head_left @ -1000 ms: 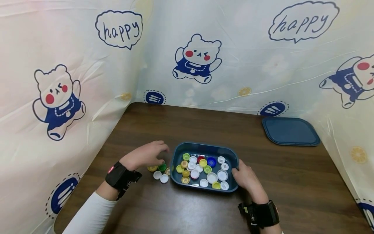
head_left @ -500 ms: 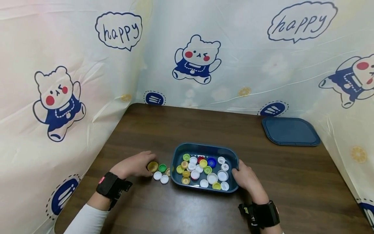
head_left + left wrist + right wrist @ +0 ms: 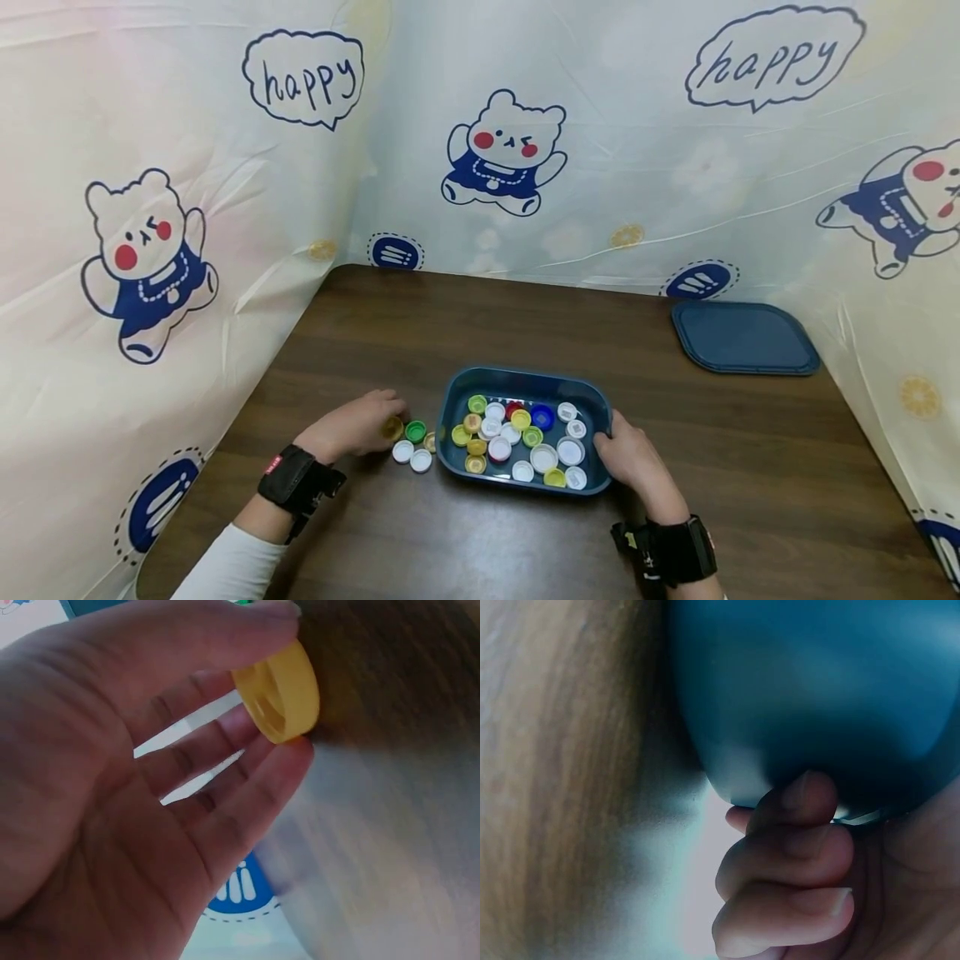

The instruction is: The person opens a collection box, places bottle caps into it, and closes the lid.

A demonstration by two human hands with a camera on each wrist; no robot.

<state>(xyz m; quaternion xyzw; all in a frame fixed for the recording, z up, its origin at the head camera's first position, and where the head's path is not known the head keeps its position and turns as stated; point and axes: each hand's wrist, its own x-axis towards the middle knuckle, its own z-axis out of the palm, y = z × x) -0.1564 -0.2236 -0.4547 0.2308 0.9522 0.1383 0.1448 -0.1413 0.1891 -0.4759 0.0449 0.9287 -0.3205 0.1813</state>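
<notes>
Left of the dark blue tray (image 3: pixel 525 377), my left hand (image 3: pixel 352 427) pinches a yellow bottle cap (image 3: pixel 294 694) between thumb and fingertips. The left wrist view shows that cap on edge, its hollow side facing the palm. Close by on the table lie a green cap (image 3: pixel 416 432), a tan cap (image 3: pixel 430 442) partly hidden by the tray, and two white caps (image 3: pixel 421 461). My right hand (image 3: pixel 637 457) grips the tray's right end. In the right wrist view, several curled fingers (image 3: pixel 787 847) lie against the tray's outer wall.
Inside the tray are several loose caps in white, yellow, green, red and blue, including a dark blue cap (image 3: pixel 542 417). A flat dark blue lid (image 3: pixel 746 337) lies at the table's back right. Printed sheets (image 3: pixel 600 167) hang behind and beside the brown table (image 3: pixel 480 550).
My left hand has moved left and down from above the green cap to the yellow cap, and now pinches it, tilted. The right hand and tray stay put.
</notes>
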